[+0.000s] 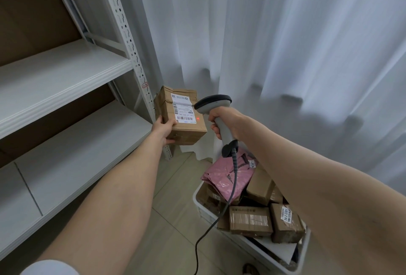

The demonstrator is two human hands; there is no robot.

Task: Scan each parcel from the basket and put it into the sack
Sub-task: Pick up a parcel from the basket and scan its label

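Brown taped cardboard parcel (186,129) w/ white label (183,110) on top is tilted. The left hand (163,131) grips its near-left corner, thumb on top, other fingers under. A red dot sits just right of the label. Grey scanner (216,112): handle inside the fingers of the right hand (226,125), head just beside the parcel. White basket (198,200), below those fingers, holds brown boxes (250,219) & a pink bag (230,176).

left forearm (114,187): bare | right forearm (307,165): bare | left sleeve (49,267): white
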